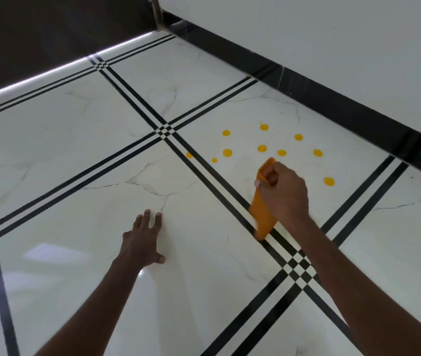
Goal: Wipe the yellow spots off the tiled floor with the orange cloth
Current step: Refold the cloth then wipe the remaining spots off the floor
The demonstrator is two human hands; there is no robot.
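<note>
Several round yellow spots dot a white marble floor tile near the wall. My right hand is closed on the orange cloth, which hangs down from the fist and reaches the black stripes below. The hand hovers just in front of the spots; one spot lies to its right. My left hand rests flat on the tile to the left, fingers spread, holding nothing.
Black double stripes cross the white floor in a grid. A black skirting board runs along the white wall at the right. A dark panel with a light strip borders the floor at the back left.
</note>
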